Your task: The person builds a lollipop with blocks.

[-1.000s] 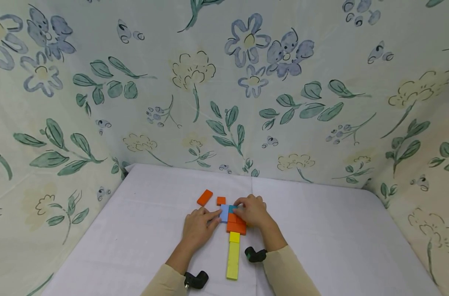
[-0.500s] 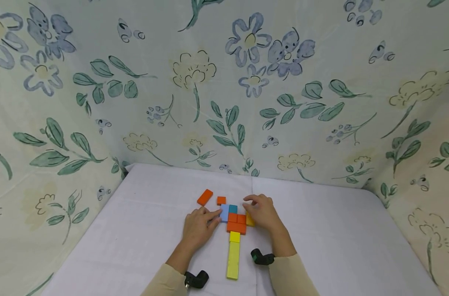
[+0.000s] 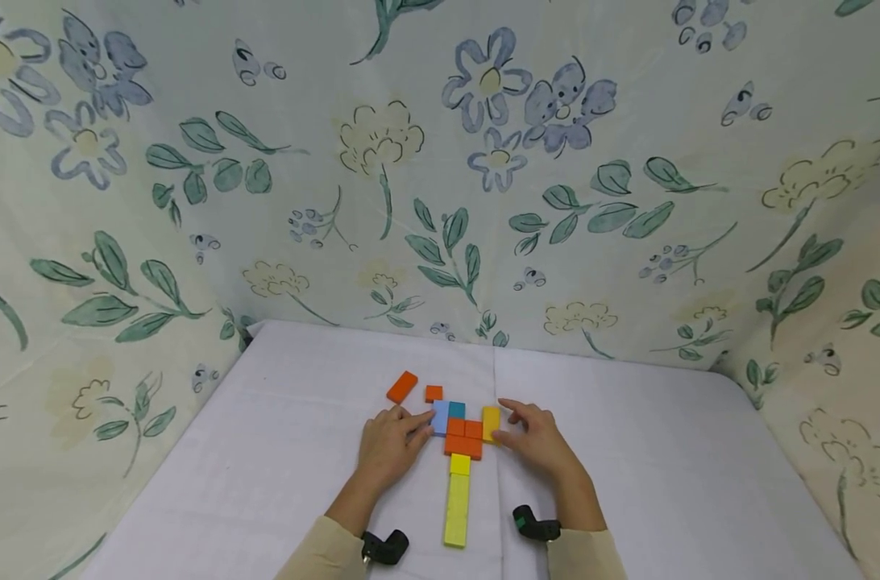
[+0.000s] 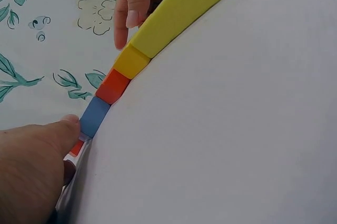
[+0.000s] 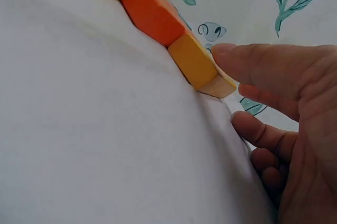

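Flat blocks lie joined on the white cloth: a light blue block [image 3: 440, 418], a teal block [image 3: 457, 410], small orange-red squares [image 3: 465, 428], a wide orange-red block [image 3: 463, 447], a small yellow block [image 3: 460, 465] and a long yellow-green piece [image 3: 456, 511]. My left hand [image 3: 391, 441] touches the light blue block's left edge with an extended index finger. On the other side stands an orange-yellow block [image 3: 491, 424], with my right hand [image 3: 540, 437] beside it. The right thumb [image 5: 226, 56] meets or nearly meets this block's corner; the right index finger lies apart from it.
Behind the joined blocks lie a loose orange-red rectangle [image 3: 402, 387] and a small orange-red square [image 3: 433, 393]. A white cloth [image 3: 665, 467] covers the table, and floral fabric [image 3: 440, 201] hangs around its back and sides.
My right hand has left the teal block and moved right, uncovering the orange-yellow block and stopping at its right side. My left hand stays at the light blue block.
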Available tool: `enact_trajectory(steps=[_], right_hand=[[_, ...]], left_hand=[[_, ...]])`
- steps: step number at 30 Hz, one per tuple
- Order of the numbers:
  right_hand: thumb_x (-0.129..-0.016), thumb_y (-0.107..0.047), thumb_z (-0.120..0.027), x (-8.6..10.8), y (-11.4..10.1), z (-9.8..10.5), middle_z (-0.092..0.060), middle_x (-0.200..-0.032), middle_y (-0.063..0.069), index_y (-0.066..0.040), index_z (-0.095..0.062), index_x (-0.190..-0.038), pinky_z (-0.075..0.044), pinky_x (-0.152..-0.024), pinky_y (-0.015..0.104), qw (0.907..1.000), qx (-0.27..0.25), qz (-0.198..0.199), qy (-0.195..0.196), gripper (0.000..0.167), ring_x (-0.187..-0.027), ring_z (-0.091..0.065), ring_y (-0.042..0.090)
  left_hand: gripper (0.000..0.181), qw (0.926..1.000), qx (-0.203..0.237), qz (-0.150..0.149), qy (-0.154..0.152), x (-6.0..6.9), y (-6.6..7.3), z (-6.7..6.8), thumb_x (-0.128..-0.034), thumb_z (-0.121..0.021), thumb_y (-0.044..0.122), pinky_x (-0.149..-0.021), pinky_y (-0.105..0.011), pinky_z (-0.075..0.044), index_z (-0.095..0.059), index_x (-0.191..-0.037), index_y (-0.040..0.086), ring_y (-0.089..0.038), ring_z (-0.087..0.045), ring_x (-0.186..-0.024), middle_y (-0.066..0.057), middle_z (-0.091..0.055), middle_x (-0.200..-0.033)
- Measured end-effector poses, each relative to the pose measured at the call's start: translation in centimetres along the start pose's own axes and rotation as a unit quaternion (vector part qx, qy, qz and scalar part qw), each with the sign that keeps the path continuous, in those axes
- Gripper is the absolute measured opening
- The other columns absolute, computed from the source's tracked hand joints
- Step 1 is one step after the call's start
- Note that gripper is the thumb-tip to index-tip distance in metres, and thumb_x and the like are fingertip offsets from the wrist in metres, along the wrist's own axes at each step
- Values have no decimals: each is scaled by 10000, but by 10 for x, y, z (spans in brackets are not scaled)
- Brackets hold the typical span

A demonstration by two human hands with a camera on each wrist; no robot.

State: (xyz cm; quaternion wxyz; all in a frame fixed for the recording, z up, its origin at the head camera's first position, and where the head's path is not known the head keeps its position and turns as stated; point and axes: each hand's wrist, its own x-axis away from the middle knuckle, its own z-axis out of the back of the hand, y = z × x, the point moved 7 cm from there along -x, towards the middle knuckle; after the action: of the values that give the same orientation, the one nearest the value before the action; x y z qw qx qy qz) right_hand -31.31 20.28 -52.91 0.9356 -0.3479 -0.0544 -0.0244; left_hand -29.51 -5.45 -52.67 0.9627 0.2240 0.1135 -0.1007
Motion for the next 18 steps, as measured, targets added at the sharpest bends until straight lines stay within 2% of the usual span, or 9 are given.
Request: enact_trajectory(steps=[5, 12, 18], right_hand=[[-863, -361, -808, 1, 1, -1, -609, -1154, -3, -300, -638, -1376, -465, -963, 492, 9999, -57, 81, -100, 544, -1127, -450, 224], [-873, -364, -797, 2, 0, -1, -612, -1157, -9, -304, -645, -1366, -460, -964, 496, 9998, -31, 183, -62, 520, -1131, -450, 222], [-875, -381, -793, 3, 0, 0, -610, -1167, -9, -305, -640, -1372, -462, -970, 512, 9998, 8, 200, -57, 526, -1142, -449, 225]], left_hand=[[357, 10000, -2, 29, -39, 0, 0, -1, -973, -659, 469, -660, -232, -276, -689, -1320, 389, -80, -442, -775, 102, -565, -867], [357, 9999, 67, 69, -53, 0, 0, -1, -972, -664, 458, -658, -238, -275, -689, -1321, 385, -81, -434, -770, 101, -550, -851], [406, 9987, 283, 332, -267, -4, -1, -2, -979, -641, 491, -670, -256, -295, -657, -1367, 374, -76, -432, -765, 113, -525, -827]])
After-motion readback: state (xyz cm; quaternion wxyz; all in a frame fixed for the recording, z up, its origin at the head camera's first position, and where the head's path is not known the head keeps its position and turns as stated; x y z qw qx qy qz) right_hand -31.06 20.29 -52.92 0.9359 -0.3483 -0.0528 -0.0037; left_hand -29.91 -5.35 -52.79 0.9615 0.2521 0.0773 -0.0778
